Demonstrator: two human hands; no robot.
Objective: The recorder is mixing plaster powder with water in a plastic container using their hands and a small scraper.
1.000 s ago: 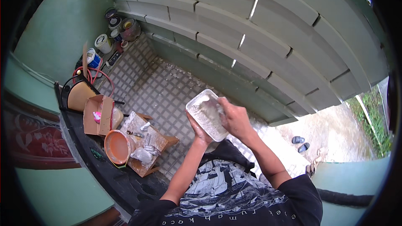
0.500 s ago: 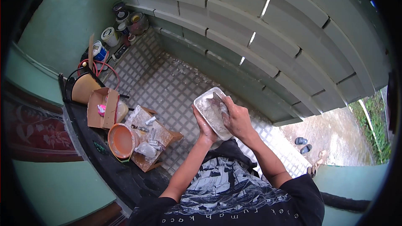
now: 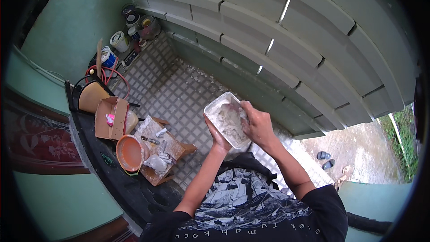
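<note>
My left hand [image 3: 218, 138] grips the near left edge of a white rectangular tub [image 3: 216, 105] smeared with whitish paste. My right hand [image 3: 256, 123] reaches into the tub from the right, fingers curled in the paste; whether it holds a tool there is hidden. The tub is held tilted at chest height above a grey checkered tile floor [image 3: 179, 94]. My forearms come up from the bottom of the view over a dark printed shirt.
A pale slatted wall [image 3: 286, 31] runs across the top. On the left stand an orange bowl [image 3: 131, 153], an open cardboard box [image 3: 109, 117], a wooden board with small items [image 3: 160, 148], and several paint cans [image 3: 134, 22] in the corner. Sandals [image 3: 324, 160] lie outside at right.
The view has shifted slightly, and the tub with both hands sits a little lower and more to the right. My right hand stays in the tub.
</note>
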